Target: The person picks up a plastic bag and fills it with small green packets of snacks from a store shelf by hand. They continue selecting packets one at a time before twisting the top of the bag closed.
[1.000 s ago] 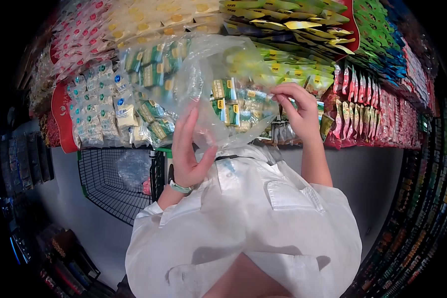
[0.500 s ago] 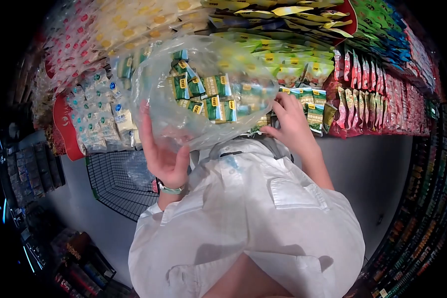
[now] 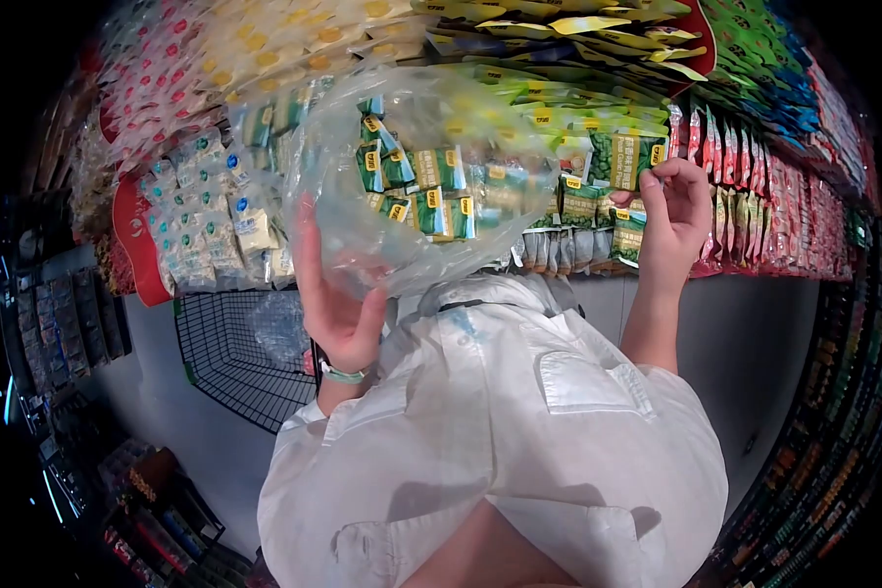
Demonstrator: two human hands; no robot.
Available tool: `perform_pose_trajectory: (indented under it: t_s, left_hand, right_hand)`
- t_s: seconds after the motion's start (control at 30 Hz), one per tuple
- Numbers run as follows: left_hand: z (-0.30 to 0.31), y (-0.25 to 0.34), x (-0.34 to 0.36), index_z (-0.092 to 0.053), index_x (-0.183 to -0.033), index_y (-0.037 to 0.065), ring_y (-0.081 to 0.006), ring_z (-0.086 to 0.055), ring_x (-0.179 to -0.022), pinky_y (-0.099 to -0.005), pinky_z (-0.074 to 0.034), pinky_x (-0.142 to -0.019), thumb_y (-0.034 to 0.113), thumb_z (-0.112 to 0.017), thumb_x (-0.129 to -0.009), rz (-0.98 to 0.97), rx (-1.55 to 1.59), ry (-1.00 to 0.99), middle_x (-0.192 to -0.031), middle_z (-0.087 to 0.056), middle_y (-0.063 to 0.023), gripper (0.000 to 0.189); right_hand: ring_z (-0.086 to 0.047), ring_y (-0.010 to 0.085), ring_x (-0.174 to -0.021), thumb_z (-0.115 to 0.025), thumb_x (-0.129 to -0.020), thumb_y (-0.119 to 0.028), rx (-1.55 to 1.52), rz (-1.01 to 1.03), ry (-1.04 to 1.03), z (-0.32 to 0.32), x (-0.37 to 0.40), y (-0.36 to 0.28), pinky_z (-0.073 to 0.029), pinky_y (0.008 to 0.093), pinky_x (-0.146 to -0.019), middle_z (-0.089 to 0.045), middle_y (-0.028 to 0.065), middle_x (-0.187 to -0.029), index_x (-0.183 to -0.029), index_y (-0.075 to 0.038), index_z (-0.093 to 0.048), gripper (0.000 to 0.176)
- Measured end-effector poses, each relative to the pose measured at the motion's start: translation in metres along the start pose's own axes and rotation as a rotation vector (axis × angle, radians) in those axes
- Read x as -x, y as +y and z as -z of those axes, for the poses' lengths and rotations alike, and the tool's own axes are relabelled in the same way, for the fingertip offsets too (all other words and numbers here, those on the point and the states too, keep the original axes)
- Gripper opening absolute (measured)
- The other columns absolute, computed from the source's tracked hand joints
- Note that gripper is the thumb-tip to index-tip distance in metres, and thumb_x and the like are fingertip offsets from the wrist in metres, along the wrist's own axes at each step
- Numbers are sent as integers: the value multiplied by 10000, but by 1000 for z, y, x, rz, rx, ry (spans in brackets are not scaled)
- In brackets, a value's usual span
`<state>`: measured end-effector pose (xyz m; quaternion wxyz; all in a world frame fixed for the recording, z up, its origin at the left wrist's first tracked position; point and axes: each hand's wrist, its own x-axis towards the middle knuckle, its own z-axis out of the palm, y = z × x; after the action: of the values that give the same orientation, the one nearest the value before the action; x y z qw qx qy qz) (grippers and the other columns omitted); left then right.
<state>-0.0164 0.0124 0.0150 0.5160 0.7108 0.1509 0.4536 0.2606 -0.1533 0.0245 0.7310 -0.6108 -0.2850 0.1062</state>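
Note:
A large clear plastic bag (image 3: 314,147) spreads open in front of me, with several small green-and-gold snack packets (image 3: 427,169) showing through its mouth. My left hand (image 3: 343,318) holds the bag at its near left side, thumb and fingers spread against the plastic; some fingers are blurred behind the film. To the right of the bag, my right hand (image 3: 676,211) has its fingers curled at the right edge of a larger green pea snack packet (image 3: 627,162). More packets of the same green kind (image 3: 583,204) stand in a row just below it.
Bright green bags (image 3: 529,98) are stacked behind. Red-and-pink packets (image 3: 745,206) line the right, white packets (image 3: 201,211) the left, beside a red divider (image 3: 139,240). A black wire shopping cart (image 3: 230,343) with crumpled clear plastic in it stands at lower left.
My right hand has moved right and up from the bag's rim and now grips a green pea snack packet. My left hand stays at the bag. The view has shifted slightly.

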Motion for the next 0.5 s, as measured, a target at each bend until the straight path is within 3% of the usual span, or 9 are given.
perform_pose_trajectory:
  t_s: [0.1, 0.17, 0.23, 0.33, 0.5]
  left_hand:
    - [-2, -1, 1, -238, -1540, -13, -230, -570, -1105, -318, -535, -792, 53, -649, -843, -5, -36, -7, -1611, -179, -231, 812]
    - [-2, 2, 1, -250, -1535, -16, -253, -533, -1190, -324, -539, -807, 53, -646, -847, 8, -31, -34, -1608, -183, -234, 798]
    - [-2, 5, 0, -260, -1532, -17, -280, -477, -1276, -335, -541, -830, 50, -642, -849, -5, -48, -36, -1606, -185, -237, 786]
    - [-1, 7, -3, -270, -1528, -18, -321, -364, -1391, -355, -539, -872, 43, -636, -850, -56, -97, -13, -1604, -181, -242, 773]
    - [1, 9, 0, -273, -1527, -19, -338, -306, -1432, -374, -525, -911, 35, -626, -849, -9, -39, -16, -1604, -176, -245, 766]
  right_hand:
    - [-673, 160, -836, -583, -921, 55, 13, -9, -328, -38, -6, 5, -586, 273, -739, -603, 102, -1021, -1034, 51, -618, 118]
    - [-693, 138, -853, -608, -906, 34, 29, -94, -431, -75, -8, 9, -573, 259, -758, -645, 96, -981, -1024, 35, -657, 128]
    - [-703, 121, -815, -629, -906, -5, -50, -301, -535, -104, -12, 20, -560, 256, -752, -680, 59, -880, -1052, 6, -662, 150]
    - [-686, 162, -1028, -604, -945, -20, -124, -436, -682, -131, -16, 39, -538, 270, -876, -694, 79, -1097, -1197, 12, -622, 255]
    - [-693, 154, -1013, -608, -948, -40, 49, -309, -664, -153, -23, 47, -543, 270, -850, -715, 104, -1083, -1196, 21, -621, 255]
